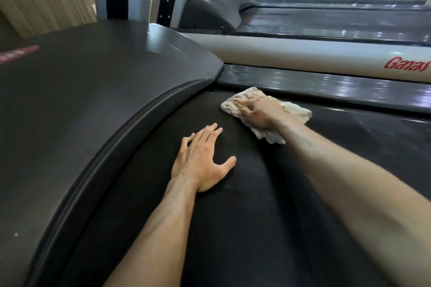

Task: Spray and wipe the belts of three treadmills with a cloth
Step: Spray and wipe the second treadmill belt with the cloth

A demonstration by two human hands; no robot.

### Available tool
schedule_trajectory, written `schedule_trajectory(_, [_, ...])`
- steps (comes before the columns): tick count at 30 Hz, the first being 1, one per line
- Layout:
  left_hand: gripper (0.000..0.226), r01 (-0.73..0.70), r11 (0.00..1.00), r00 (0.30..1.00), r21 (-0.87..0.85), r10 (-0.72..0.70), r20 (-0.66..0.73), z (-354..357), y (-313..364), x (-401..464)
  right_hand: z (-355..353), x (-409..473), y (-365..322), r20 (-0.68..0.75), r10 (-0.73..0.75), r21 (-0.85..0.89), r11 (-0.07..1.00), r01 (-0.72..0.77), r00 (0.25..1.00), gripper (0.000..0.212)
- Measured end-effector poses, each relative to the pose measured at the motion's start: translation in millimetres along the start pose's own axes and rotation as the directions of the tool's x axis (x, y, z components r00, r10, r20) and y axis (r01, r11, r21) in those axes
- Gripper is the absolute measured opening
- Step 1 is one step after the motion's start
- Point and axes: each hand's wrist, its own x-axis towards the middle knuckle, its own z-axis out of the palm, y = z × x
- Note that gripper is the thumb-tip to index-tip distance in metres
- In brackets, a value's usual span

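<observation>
Belt (pixel 233 228) lengthwise rightward from motor cover (pixel 93 105)

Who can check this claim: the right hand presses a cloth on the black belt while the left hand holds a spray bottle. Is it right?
No. The head view shows the left hand holding nothing: it rests flat on the black belt. The right hand does press the cloth on that belt.

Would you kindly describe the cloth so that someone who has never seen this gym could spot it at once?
The nearest treadmill's black belt fills the lower picture. Near its far edge, beside the glossy side rail, the right hand presses flat on the cloth. It is the only pale, crumpled thing on that dark belt.
</observation>
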Motion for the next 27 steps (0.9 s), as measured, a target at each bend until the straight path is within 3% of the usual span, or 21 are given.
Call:
schedule_trajectory(5, [0.082, -0.008, 0.999, 1.0, 0.034, 0.008, -0.016, 6, -4, 1, 3, -42, -4, -0.07, -0.254, 0.105, 0.96, 0.261, 0.965, 0.041])
schedule_trajectory(10, [0.084, -0.012, 0.999, 1.0, 0.041, 0.013, -0.025, 9, -5, 3, 2, -26, 20, -0.004, -0.121, 0.134, 0.984, 0.121, 0.993, 0.046])
schedule_trajectory(14, [0.086, -0.018, 0.999, 0.999, 0.035, 0.019, -0.04, 9, -5, 2, -1, 32, -29, 0.039, -0.009, 0.055, 0.998, 0.007, 0.999, 0.046])
schedule_trajectory(16, [0.086, -0.024, 0.999, 0.999, 0.033, 0.025, -0.039, 9, -6, 3, 7, 47, -56, 0.015, -0.023, 0.037, 0.999, 0.022, 1.0, 0.045])
schedule_trajectory(21, [0.087, -0.031, 0.999, 0.999, 0.037, 0.032, -0.042, 8, -6, 3, 10, 32, -54, 0.039, -0.275, 0.139, 0.954, 0.267, 0.961, 0.059])
schedule_trajectory(27, [0.089, -0.02, 0.999, 1.0, 0.035, 0.021, -0.02, 9, -5, 2, 18, 77, -62, 0.006, -0.15, 0.06, 0.987, 0.15, 0.989, 0.05])
